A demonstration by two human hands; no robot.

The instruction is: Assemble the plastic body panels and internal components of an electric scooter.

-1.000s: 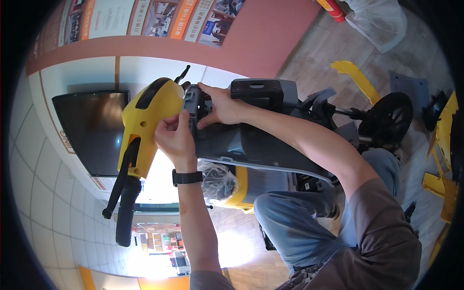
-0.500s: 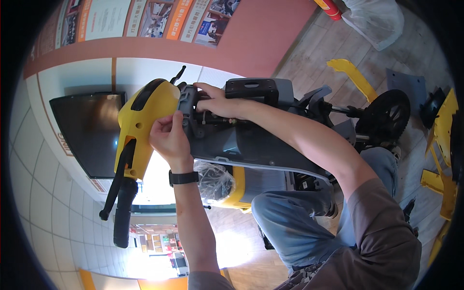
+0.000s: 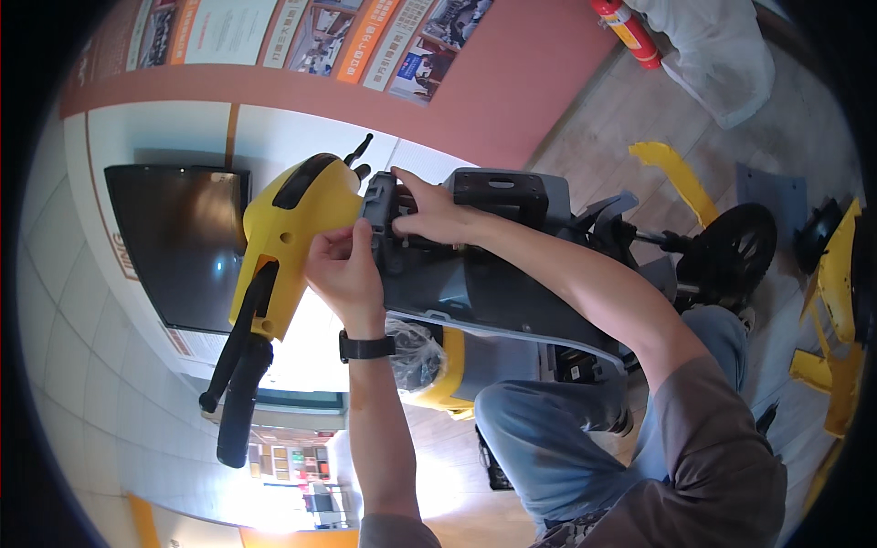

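A two-wheeled scooter stands in front of me with its front panels off. My left hand (image 3: pixel 345 279), a dark watch on its wrist, is closed with thumb and fingers pinched on the upper edge of the grey plastic inner panel (image 3: pixel 376 212), below the yellow handlebar cover (image 3: pixel 290 212). What lies inside the pinch is hidden. My right hand (image 3: pixel 437 208) grips that same upper part from the other side, thumb and fingers curled round its edge. The black handlebar grip (image 3: pixel 245 402) and brake lever (image 3: pixel 228 352) hang at the left.
A black wheel (image 3: pixel 735 247) sticks out at the right. Yellow body panels (image 3: pixel 836 274) and a curved yellow strip (image 3: pixel 676 178) lie on the floor, near a red fire extinguisher (image 3: pixel 630 35) and a white plastic bag (image 3: pixel 717 68). A dark screen (image 3: pixel 178 247) hangs on the wall.
The whole view has shifted, so the scooter sits a little farther right and lower. My right thumb and fingers have shifted slightly on the panel; my left hand keeps its pinch.
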